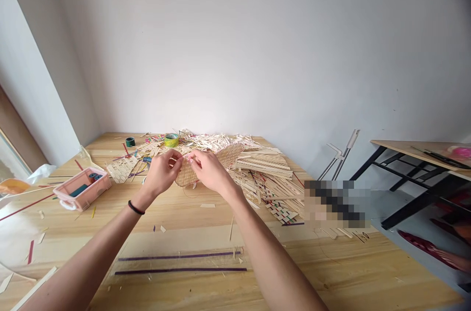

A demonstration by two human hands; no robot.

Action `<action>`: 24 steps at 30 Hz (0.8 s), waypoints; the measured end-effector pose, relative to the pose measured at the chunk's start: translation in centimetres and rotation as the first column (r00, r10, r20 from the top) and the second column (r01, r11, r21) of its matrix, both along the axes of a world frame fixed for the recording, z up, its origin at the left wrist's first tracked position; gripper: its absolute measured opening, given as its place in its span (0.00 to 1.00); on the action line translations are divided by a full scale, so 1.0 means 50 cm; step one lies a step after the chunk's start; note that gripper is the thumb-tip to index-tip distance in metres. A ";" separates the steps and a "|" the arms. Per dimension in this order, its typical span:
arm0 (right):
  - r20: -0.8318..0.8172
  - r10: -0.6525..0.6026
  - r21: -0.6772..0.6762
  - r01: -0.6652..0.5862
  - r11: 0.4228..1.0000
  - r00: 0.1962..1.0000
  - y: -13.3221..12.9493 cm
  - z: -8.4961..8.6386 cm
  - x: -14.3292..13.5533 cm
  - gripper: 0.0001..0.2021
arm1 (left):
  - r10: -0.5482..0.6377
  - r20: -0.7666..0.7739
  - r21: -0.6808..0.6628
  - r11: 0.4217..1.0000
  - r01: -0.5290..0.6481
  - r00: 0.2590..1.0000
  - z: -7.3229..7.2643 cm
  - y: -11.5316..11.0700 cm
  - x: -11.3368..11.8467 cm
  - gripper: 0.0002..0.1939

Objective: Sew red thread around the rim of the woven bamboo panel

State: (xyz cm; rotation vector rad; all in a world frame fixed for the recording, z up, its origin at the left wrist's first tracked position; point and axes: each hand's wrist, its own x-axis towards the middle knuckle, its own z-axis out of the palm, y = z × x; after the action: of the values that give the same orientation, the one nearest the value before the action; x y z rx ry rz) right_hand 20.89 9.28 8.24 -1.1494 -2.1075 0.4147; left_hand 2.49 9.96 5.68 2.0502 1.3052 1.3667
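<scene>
My left hand [164, 169], with a black band on the wrist, is raised over the middle of the table, thumb and fingers pinched together. Close on its right, my right hand [206, 168] is pinched too. Something small and pinkish shows between the two sets of fingertips, too small to make out. Behind and below the hands lies a woven piece of pale strips [186, 177], partly hidden by my right hand. More of the weave [230, 155] shows beyond the right hand.
A pink basket [83, 193] with spools stands at left. Yellow-green tape [171, 140] and a dark green roll [130, 142] are at the back. Loose pale strips [263, 163] are heaped right of centre. Two purple strips [180, 270] lie in front; a blurred patch covers the right edge.
</scene>
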 end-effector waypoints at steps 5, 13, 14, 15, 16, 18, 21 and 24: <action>0.003 0.008 0.006 -0.008 1.000 1.000 0.001 0.000 0.000 0.08 | -0.006 0.000 -0.005 1.000 0.006 1.000 0.000 0.000 0.000 0.12; 0.008 0.013 0.013 -0.013 1.000 1.000 0.002 -0.003 -0.004 0.08 | -0.009 -0.007 -0.009 1.000 0.009 1.000 0.000 -0.001 0.000 0.12; 0.007 0.014 0.014 -0.014 1.000 1.000 0.002 -0.004 -0.004 0.08 | -0.008 -0.008 -0.009 1.000 0.008 1.000 0.000 -0.001 -0.001 0.12; 0.006 0.013 0.014 -0.013 1.000 1.000 0.003 -0.005 -0.004 0.07 | -0.007 -0.010 -0.008 1.000 0.006 1.000 0.000 -0.001 -0.001 0.12; 0.005 0.012 0.013 -0.012 1.000 1.000 0.003 -0.005 -0.003 0.08 | -0.005 -0.012 -0.006 1.000 0.005 1.000 0.001 -0.001 -0.001 0.12; 0.005 0.008 0.010 -0.008 1.000 1.000 0.003 -0.005 -0.003 0.08 | -0.002 -0.018 -0.002 1.000 0.002 1.000 0.001 -0.001 -0.001 0.11; 0.004 0.006 0.009 -0.006 1.000 1.000 0.002 -0.005 -0.003 0.08 | -0.004 -0.019 0.003 1.000 0.004 1.000 0.001 -0.001 0.000 0.11; 0.003 -0.003 0.005 0.003 1.000 1.000 0.001 -0.004 -0.007 0.08 | -0.011 -0.016 0.006 1.000 0.011 1.000 0.001 -0.001 0.000 0.11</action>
State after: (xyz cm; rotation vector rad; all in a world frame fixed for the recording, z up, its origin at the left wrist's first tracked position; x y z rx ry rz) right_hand 20.53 9.31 8.02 -1.1508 -2.1077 0.4061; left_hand 2.51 9.89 5.74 2.0732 1.2966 1.3537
